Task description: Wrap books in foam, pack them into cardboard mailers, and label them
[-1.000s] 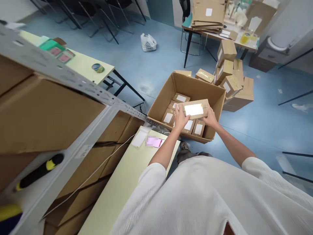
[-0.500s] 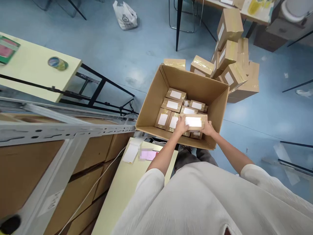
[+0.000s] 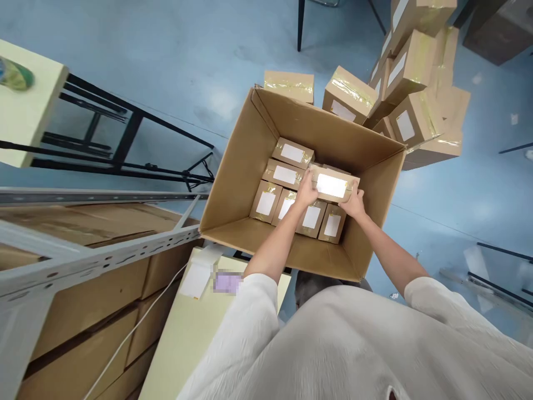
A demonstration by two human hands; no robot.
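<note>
Between my two hands is a small cardboard box [image 3: 332,184] with a white label facing up. My left hand [image 3: 306,191] grips its left end and my right hand [image 3: 353,203] grips its right end. Both hands are inside the mouth of a large open carton [image 3: 233,155]. Below them, several small labelled boxes line the carton's floor, among them a labelled box [image 3: 266,201] at the left and another labelled box [image 3: 332,223] at the front right. The held box hides part of those behind it.
Stacked taped boxes [image 3: 416,72] stand on the floor beyond the carton at the right. A pale table [image 3: 175,328] with papers is at my left, beside a metal rack [image 3: 104,253] holding cartons. Another table [image 3: 33,111] with a tape roll [image 3: 16,75] stands at the far left.
The held box has moved away from me, toward the carton's back right, uncovering boxes in the front row. My view has tilted down and come closer to the carton.
</note>
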